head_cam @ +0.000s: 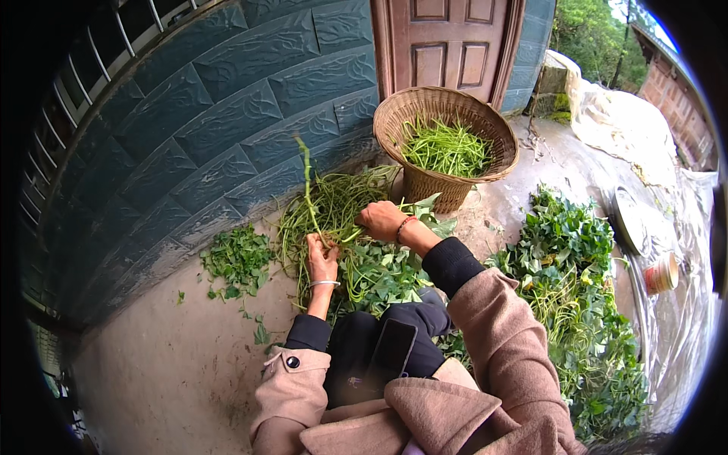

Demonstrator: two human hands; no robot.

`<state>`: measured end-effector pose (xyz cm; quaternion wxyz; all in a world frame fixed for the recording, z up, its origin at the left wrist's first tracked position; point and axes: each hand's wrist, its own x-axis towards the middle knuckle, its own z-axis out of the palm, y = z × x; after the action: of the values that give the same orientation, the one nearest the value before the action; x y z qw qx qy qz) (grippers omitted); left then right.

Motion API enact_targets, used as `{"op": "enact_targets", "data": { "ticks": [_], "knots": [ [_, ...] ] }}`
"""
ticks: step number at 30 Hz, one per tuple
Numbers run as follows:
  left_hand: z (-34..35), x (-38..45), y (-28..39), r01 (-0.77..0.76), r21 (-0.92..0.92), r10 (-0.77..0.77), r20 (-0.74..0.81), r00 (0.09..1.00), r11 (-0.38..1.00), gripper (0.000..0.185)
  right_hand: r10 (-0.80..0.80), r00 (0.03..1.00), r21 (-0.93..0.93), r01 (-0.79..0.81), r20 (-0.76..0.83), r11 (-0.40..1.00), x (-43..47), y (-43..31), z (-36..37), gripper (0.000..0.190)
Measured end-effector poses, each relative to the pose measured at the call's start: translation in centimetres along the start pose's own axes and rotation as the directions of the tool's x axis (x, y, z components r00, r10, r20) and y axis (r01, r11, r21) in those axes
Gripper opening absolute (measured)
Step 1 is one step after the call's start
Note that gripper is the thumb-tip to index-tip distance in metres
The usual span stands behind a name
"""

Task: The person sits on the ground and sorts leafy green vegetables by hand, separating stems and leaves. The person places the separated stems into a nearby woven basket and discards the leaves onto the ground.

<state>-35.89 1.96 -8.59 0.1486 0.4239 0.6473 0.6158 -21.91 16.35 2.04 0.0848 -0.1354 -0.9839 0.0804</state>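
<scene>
My left hand (pixel 323 259) grips a thick green vine stem (pixel 309 187), whose upper end sticks up towards the wall. Fingers of my right hand (pixel 382 222) are closed on a leafy vine shoot (pixel 421 211), with leaves spreading out to the right of the fist. A short stem runs between the two hands; whether it belongs to the same vine I cannot tell. Beneath and behind them lies a tangled heap of bare vines (pixel 347 196). Nearer my knees are broad green leaves (pixel 392 276).
A wicker basket (pixel 389 114) holding cut green stems (pixel 449 151) stands before a brown door (pixel 449 34). Plucked leaves (pixel 238 256) lie at left by the tiled wall (pixel 227 119). A long leafy vine pile (pixel 569 273) stretches along the right, beside plastic sheeting (pixel 677 318) and a tub (pixel 661 274). A phone (pixel 393 348) rests on my lap.
</scene>
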Motion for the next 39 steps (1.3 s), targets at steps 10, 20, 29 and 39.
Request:
{"op": "enact_targets", "data": {
  "ticks": [10, 20, 29, 39],
  "knots": [
    [-6.4, -1.3, -8.4, 0.414, -0.495, -0.482, -0.010, 0.876, 0.764, 0.027, 0.149, 0.892, -0.106, -0.213, -0.426, 0.971, -0.1, 4.7, -10.0, 0.017],
    [-8.9, 2.2, -6.0, 0.373, -0.680, -0.603, -0.129, 0.787, 0.632, 0.029, 0.292, 0.954, 0.787, -0.134, -0.061, 0.602, -6.4, 6.5, -0.6, 0.014],
    [-9.8, 3.0, -2.4, 0.250, -0.844, -0.652, -0.146, 0.744, 0.475, 0.013, 0.323, 0.946, 0.883, -0.135, -0.020, 0.449, -6.4, 4.7, 2.1, 0.020],
    [-8.1, 3.1, -1.3, 0.260, -0.868, -0.590, -0.046, 0.806, 0.423, 0.010, 0.295, 0.954, 0.890, -0.172, 0.044, 0.423, -5.2, 1.8, 3.0, 0.018]
  ]
}}
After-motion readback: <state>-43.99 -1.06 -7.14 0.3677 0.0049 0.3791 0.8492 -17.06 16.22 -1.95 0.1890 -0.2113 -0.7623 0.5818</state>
